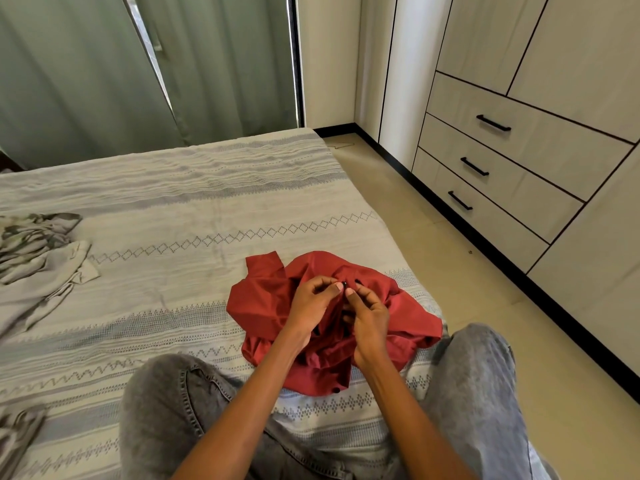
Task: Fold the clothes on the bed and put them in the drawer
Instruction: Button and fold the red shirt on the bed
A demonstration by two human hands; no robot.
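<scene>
A crumpled red shirt (266,299) with dark buttons lies on the patterned bed cover (194,209) between my knees. My left hand (313,303) and my right hand (369,313) meet over its middle, each pinching the red cloth at a small black button. A grey and camouflage garment (38,258) lies rumpled at the bed's left edge. Three closed drawers (512,174) with black handles sit in the wardrobe at the right.
My legs in grey jeans (173,403) are spread on the bed at the near edge. Another grey cloth (17,434) shows at the bottom left. A strip of tan floor (450,271) runs between bed and wardrobe. Green curtains (86,74) hang behind the bed.
</scene>
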